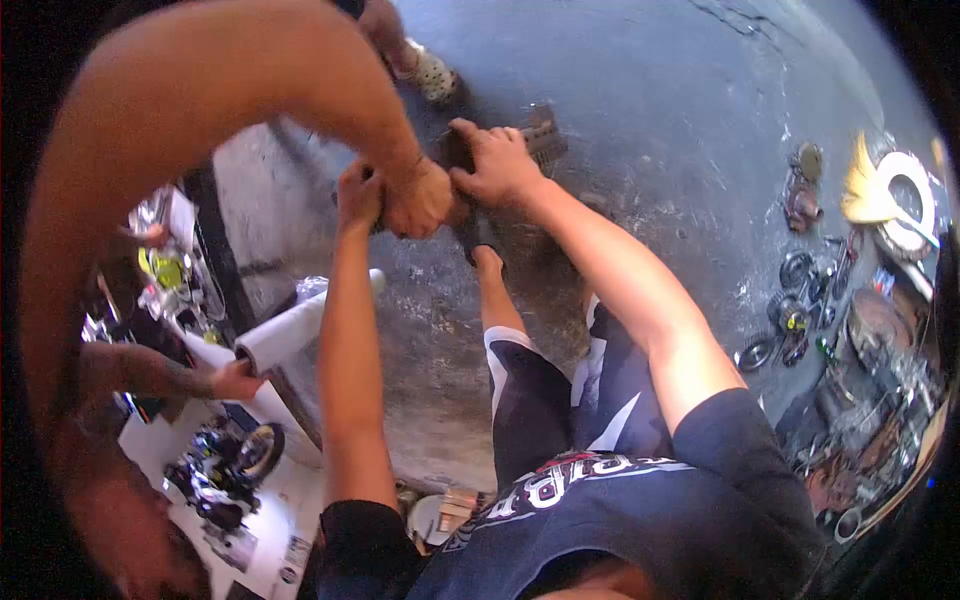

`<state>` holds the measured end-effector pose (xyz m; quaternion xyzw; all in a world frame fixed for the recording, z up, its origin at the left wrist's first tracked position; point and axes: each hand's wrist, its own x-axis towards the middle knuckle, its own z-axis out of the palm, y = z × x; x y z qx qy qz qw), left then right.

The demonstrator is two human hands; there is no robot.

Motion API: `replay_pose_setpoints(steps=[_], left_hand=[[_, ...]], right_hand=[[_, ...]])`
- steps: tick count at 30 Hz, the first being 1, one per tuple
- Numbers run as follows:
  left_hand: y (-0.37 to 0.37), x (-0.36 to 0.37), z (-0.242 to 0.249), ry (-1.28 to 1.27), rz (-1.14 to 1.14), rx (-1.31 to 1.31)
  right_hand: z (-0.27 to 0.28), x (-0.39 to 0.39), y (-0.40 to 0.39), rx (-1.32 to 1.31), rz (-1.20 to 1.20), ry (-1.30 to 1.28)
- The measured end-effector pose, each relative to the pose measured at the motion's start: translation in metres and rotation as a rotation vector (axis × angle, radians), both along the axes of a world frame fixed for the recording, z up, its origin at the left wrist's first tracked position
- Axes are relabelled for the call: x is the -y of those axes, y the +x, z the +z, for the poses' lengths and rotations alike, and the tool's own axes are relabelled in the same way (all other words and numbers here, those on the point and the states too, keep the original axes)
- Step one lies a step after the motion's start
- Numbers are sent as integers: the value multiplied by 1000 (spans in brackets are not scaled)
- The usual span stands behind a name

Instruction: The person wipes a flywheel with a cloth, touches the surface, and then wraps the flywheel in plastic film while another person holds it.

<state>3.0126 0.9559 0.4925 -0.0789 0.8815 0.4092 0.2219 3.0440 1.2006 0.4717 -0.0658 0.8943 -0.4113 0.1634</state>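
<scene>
Metal part [545, 143], dull grey-brown, ribbed, at right hand [498, 165]

Arms [353, 370] forward — left hand [360, 198] curled

Upper centre: my right hand [497, 166] lies against a ribbed part [545, 142]; my left hand [360, 197], curled, sits beside a co-worker's hand [418, 203].

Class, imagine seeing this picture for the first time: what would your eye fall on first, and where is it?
Probably another person's large bent arm, filling the upper left, with its hand between the wearer's left hand and right hand. Next might come the yellow bristles by a white ring at the far right, above a jumble of parts.
</scene>
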Motion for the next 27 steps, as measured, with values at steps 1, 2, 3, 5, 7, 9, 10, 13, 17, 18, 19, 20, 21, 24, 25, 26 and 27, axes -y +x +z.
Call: replay_pose_setpoints(steps=[1, 2, 3, 5, 7, 9, 10, 13, 17, 18, 19, 20, 21, 24, 25, 26, 27], left_hand=[[6, -1, 2, -65, 50, -62], [10, -1, -3, -14, 147, -88], [13, 1, -7, 32, 241, -119], [33, 8, -16, -218, 234, -456], [67, 4, 5, -229, 331, -492], [103, -35, 47, -177, 397, -607], [134, -53, 70, -153, 383, -676], [239, -74, 66, -31, 385, -499], [357, -65, 40, 179, 538, -185], [378, -57, 36, 279, 704, -25], [396, -50, 27, 377, 871, 136], [414, -35, 9, 382, 880, 134], [430, -12, -10, 329, 919, 106], [440, 35, -25, 20, 937, 77], [445, 54, -42, -29, 934, 8], [453, 70, -59, -81, 931, -54], [448, 77, -59, -100, 985, -19]], right_hand=[[-1, 2, 1, -6, 7, -6], [-6, 4, 1, -48, 9, 9], [2, 4, -4, 37, 52, 13], [-15, 10, 4, -198, 37, 16], [-7, 22, 16, -231, 14, 213], [-14, 22, 16, -235, -13, 141], [-17, 23, 16, -238, -26, 146], [-12, 28, 26, -208, -51, 70], [-9, 24, 32, -393, -80, 26], [-5, 24, 37, -468, -112, -21], [-1, 23, 44, -467, -104, -23], [2, 19, 50, -580, -67, 198], [2, 15, 55, -691, -29, 421], [-14, 6, 75, -519, -43, 44], [-21, 3, 73, -532, -50, 23], [-34, -4, 72, -634, 15, -5], [-37, -5, 77, -625, 28, -13]])
